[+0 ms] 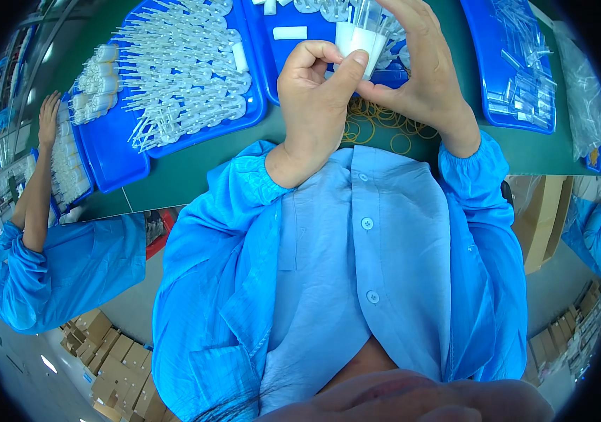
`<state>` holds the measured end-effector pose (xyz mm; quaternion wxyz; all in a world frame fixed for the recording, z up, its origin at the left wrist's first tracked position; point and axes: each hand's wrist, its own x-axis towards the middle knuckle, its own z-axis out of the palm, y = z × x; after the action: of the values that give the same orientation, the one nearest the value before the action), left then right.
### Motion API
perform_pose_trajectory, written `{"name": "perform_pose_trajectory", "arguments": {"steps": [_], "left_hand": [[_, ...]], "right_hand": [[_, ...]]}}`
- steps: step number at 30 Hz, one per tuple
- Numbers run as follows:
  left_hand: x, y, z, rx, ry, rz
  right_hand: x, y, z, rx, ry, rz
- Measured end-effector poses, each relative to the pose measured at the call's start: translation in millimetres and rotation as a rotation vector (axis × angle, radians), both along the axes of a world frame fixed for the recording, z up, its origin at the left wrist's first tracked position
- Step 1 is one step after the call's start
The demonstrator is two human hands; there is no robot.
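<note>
A bundle of clear tubes with a white lower part is at the top middle. My left hand pinches its white part between thumb and fingers. Around the bundle's right side curves my right hand, its thumb and fingers wide apart. That thumb's tip lies just below my left thumb, and the other fingertips are partly cut off by the upper edge. Tan rubber bands lie loose on the green table beneath my hands. Behind the bundle, a blue tray carries white pieces and a white roll.
To the left, a large blue tray bears many white stick-like pieces. Bundled white pieces lie farther left, near a co-worker's hand. A blue tray of clear tubes stands on the right, beside clear plastic bags.
</note>
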<state>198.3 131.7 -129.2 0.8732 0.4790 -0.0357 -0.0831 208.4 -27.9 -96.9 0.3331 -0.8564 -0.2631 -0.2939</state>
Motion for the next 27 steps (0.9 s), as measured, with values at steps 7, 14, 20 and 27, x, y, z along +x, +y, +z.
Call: {"name": "perform_pose_trajectory", "arguments": {"steps": [7,14,20,27], "left_hand": [[-0.2,2.1,1.6,-0.101,-0.012,-0.049],[3.3,8.0,2.3,-0.217,0.047,-0.115],[3.3,3.9,4.4,-0.205,0.114,-0.139],[4.1,-1.4,9.6,-0.034,0.021,0.052]], "right_hand": [[4.6,-5.3,-5.8,-0.011,-0.091,-0.021],[-0.3,-0.9,3.2,0.051,-0.127,0.003],[-4.7,-3.2,4.1,0.030,-0.135,-0.013],[0.0,-41.3,27.4,-0.075,-0.061,-0.149]]}}
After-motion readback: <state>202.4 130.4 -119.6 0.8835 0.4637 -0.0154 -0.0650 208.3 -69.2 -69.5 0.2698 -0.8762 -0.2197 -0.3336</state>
